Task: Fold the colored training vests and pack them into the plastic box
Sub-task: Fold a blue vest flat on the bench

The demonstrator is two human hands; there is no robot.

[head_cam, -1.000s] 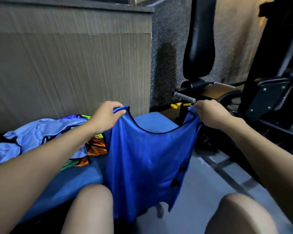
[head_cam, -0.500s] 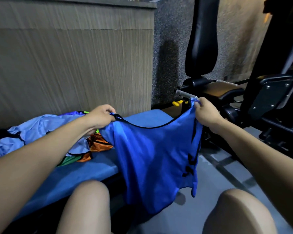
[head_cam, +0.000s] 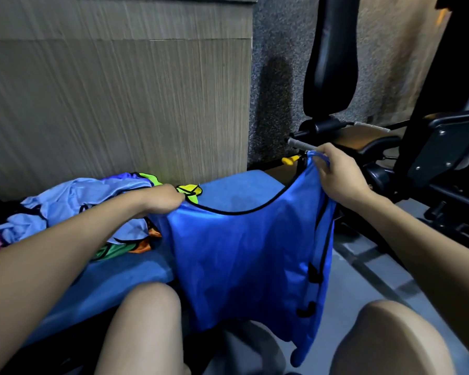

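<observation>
head view: i note the left hand (head_cam: 166, 199) gripping one shoulder of the blue vest (head_cam: 244, 255), the right hand (head_cam: 339, 177) pinching the other shoulder higher up. the vest hangs spread between them over the bench (head_cam: 136, 269) edge, just beside the pile of vests (head_cam: 73, 212). no box in view. step in hand, by my judgement: folding. next move calls for bringing the shoulders together evenly.

Blue padded bench (head_cam: 236, 190), wood-grain panel (head_cam: 114, 104), black gym machine (head_cam: 444, 147)
</observation>
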